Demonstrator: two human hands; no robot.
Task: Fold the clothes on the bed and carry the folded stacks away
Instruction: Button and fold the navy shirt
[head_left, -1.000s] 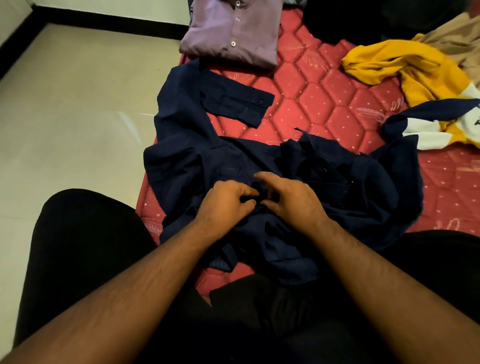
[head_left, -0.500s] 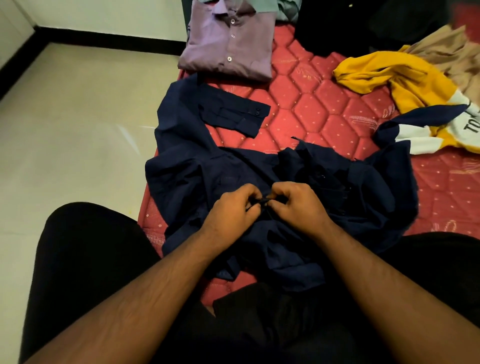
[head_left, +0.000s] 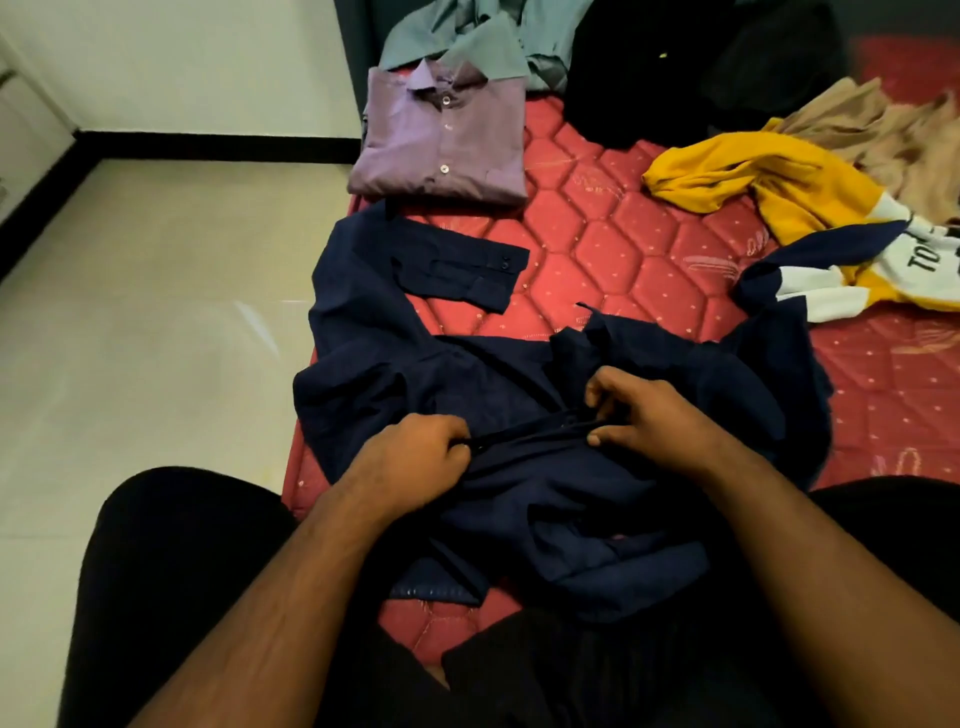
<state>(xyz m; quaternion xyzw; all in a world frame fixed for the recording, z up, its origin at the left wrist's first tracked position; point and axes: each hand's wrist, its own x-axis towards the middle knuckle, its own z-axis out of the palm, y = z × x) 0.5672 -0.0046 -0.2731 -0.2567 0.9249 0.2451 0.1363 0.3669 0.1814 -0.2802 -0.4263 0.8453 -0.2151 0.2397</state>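
A navy blue shirt (head_left: 415, 374) lies crumpled on the red quilted mattress (head_left: 613, 249), one cuffed sleeve stretched toward the far left. My left hand (head_left: 410, 457) grips a fold of the navy shirt near its middle. My right hand (head_left: 649, 415) pinches the same strip of cloth a little to the right, so the fabric is pulled taut between both hands. A folded purple shirt (head_left: 441, 140) rests beyond it near the mattress's left edge.
A teal shirt (head_left: 467, 47) and black clothes (head_left: 675, 67) lie at the far end. A yellow, white and navy top (head_left: 779, 187) and a tan garment (head_left: 893, 135) lie at the right. Pale tiled floor (head_left: 156, 312) runs along the left. My black-clad legs fill the foreground.
My hands have drawn apart along the navy cloth, the left toward me and left, the right staying farther out. The view has tilted up, showing more of the far clothes.
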